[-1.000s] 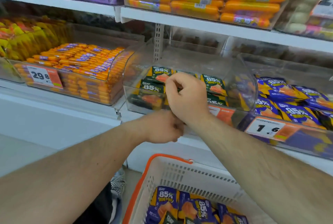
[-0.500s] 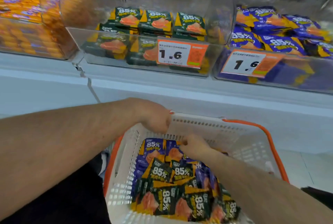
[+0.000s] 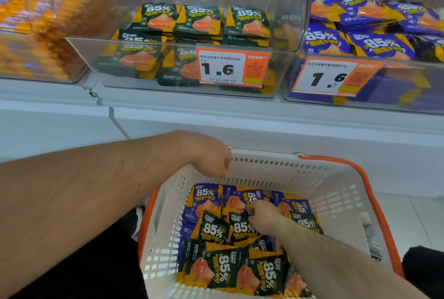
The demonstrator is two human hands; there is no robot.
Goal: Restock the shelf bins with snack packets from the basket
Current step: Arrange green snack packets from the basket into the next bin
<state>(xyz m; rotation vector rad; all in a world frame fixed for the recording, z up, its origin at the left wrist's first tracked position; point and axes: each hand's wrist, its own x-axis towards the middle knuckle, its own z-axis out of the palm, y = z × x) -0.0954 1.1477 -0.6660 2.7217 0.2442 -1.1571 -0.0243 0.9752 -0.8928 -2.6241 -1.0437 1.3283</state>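
You're in a shop aisle: above your hands, clear shelf bins (image 3: 192, 63) of stacked snack packets (image 3: 201, 20) carry orange price tags (image 3: 231, 68) reading 1.6; around your right hand (image 3: 262, 214), a shopping basket (image 3: 276, 166).

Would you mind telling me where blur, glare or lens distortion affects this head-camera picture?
Head view: the orange packets at upper left are smeared by blur; the clear bin walls carry soft reflections; the shelf edge bows from the wide lens; the basket and green packets stay sharp.

"85%" on packets (image 3: 212, 230), "1.6" on both price tags (image 3: 232, 68)
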